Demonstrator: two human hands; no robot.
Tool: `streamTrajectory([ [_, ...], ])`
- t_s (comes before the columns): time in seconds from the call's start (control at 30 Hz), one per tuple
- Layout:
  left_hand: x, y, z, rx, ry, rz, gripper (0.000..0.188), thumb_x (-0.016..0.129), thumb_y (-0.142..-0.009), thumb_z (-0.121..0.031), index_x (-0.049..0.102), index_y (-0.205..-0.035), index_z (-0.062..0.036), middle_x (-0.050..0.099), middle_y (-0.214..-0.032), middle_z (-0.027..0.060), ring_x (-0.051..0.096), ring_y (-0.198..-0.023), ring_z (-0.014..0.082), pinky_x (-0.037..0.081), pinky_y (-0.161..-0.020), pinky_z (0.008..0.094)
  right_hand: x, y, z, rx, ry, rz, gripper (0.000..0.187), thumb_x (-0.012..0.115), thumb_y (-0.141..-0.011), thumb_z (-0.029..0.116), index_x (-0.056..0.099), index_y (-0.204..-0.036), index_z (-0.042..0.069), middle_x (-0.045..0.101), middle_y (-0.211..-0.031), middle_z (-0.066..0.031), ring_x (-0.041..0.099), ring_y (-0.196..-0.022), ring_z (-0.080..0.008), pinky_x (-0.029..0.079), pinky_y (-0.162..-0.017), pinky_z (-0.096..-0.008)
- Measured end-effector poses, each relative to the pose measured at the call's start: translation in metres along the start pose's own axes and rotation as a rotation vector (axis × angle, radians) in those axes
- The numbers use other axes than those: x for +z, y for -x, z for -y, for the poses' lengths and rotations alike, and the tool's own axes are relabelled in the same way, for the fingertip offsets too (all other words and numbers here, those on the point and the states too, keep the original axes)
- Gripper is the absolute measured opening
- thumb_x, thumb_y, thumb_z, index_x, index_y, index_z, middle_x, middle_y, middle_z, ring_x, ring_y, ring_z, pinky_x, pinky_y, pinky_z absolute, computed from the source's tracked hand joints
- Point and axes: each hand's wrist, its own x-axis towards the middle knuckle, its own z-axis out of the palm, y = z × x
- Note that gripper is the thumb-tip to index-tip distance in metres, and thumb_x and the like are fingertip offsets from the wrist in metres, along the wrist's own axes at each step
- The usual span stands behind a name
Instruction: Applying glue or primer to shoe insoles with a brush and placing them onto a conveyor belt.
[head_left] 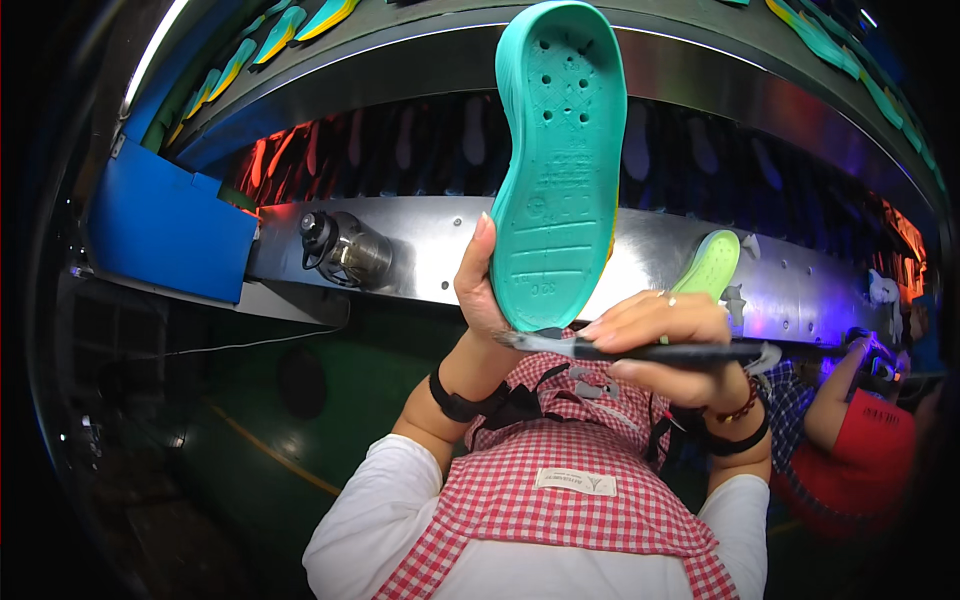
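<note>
A teal shoe sole [560, 190] stands tilted up in front of me, its face with small holes and pressed lines turned toward me. A yellow edge shows on its right side. My left hand [481, 285] is closed around the sole's lower left edge, thumb up along the side, with the other fingers mostly hidden behind it. In my right hand [665, 335] is a brush [715, 353] with a long black handle, held roughly level. Its blurred head lies at the sole's bottom edge, close to my left wrist; whether it touches the sole I cannot tell.
A steel ledge [420, 232] runs across ahead, with a clear bottle [345, 250] on its left and a light green sole [712, 262] on its right. Beyond is a belt [400, 22] carrying several soles. A blue box [165, 225] stands left; a person in red [860, 460] works at right.
</note>
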Motion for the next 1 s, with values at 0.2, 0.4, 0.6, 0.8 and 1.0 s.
streamTrajectory([
  [0.2,0.002,-0.001,-0.005,0.022,-0.059,-0.032,0.052,0.038,-0.090,-0.039,0.045,-0.120,0.0025,0.058,-0.107,0.0165,0.060,-0.094,0.0237,0.048,-0.084,0.0357,-0.012,-0.003,-0.002,-0.010,0.018,0.073,0.021,0.067,-0.067,-0.001,0.064,-0.088,-0.001,0.065,-0.086,-0.0143,0.064,-0.083,-0.0256,0.049,-0.077,-0.0323],
  [0.4,-0.003,-0.008,-0.013,-0.014,-0.077,0.081,0.058,0.037,-0.088,-0.043,0.041,-0.124,0.0026,0.050,-0.116,0.0215,0.054,-0.102,0.0315,0.044,-0.088,0.0449,-0.002,0.003,0.003,-0.049,0.144,0.046,0.022,0.071,-0.062,-0.001,0.064,-0.083,0.004,0.066,-0.083,-0.0094,0.063,-0.080,-0.0233,0.048,-0.071,-0.0318],
  [0.6,-0.011,-0.009,-0.019,-0.338,0.006,0.228,0.054,0.037,-0.089,-0.036,0.040,-0.125,0.0045,0.051,-0.117,0.0233,0.054,-0.104,0.0361,0.042,-0.092,0.0474,-0.020,0.002,0.002,-0.036,0.222,0.124,0.019,0.070,-0.067,0.004,0.066,-0.086,0.007,0.067,-0.089,-0.0086,0.064,-0.076,-0.0211,0.048,-0.068,-0.0300],
  [0.8,-0.001,-0.001,-0.022,-0.690,-0.246,0.066,0.040,0.048,-0.088,-0.024,0.049,-0.115,0.0059,0.060,-0.099,0.0160,0.062,-0.083,0.0205,0.051,-0.076,0.0305,-0.035,0.007,0.009,0.079,0.294,0.510,0.022,0.065,-0.070,0.004,0.066,-0.091,0.010,0.066,-0.093,-0.0083,0.065,-0.077,-0.0229,0.050,-0.064,-0.0304],
  [1.0,-0.009,0.000,-0.024,-0.739,-0.499,0.082,0.045,0.048,-0.088,-0.025,0.047,-0.120,0.0074,0.056,-0.113,0.0176,0.058,-0.099,0.0217,0.046,-0.086,0.0306,-0.033,0.013,0.009,0.151,0.502,0.631,0.025,0.063,-0.069,0.003,0.066,-0.093,0.010,0.066,-0.095,-0.0072,0.065,-0.079,-0.0224,0.050,-0.067,-0.0296],
])
